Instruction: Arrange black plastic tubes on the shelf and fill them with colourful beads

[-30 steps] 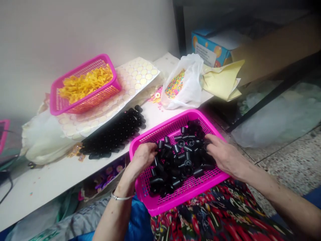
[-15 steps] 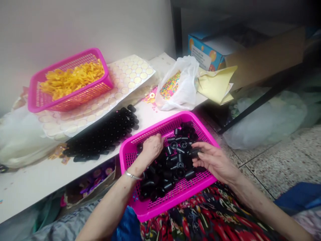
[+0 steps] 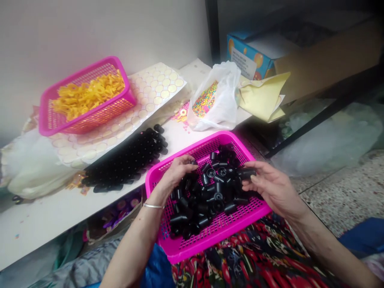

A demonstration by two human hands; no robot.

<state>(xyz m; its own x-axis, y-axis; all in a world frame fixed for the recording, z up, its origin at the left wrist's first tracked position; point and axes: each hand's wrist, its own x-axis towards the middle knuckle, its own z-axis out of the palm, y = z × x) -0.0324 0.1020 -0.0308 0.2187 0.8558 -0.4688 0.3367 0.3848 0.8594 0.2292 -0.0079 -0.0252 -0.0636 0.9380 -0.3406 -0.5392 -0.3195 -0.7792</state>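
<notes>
The table's (image 3: pixel 33 236) front edge slants from the lower left towards the frame's centre, where the pink basket (image 3: pixel 199 253) covers it from view. The basket's near rim lies against a patterned cloth (image 3: pixel 240 256); speckled floor (image 3: pixel 348 196) opens beyond its right side. The hands stand well apart over opposite sides, with room between them above the pile.

In the basket lies a loose heap of black pieces (image 3: pixel 210 196), with mesh showing along the near and far walls. The right hand (image 3: pixel 250 174) pinches a black cylinder (image 3: pixel 246 173) between thumb and fingers above the right side. The left hand (image 3: pixel 180 170), at the far left part, is drawn narrow around a small dark piece (image 3: pixel 194 163), mostly hidden by the fingers.

More black cylinders (image 3: pixel 129 160) lie packed on the table, left of centre. At upper left, a second basket (image 3: pixel 129 90) holds yellow pieces (image 3: pixel 90 96); at upper centre, a white bag (image 3: pixel 226 100) contains coloured beads (image 3: pixel 205 99).
</notes>
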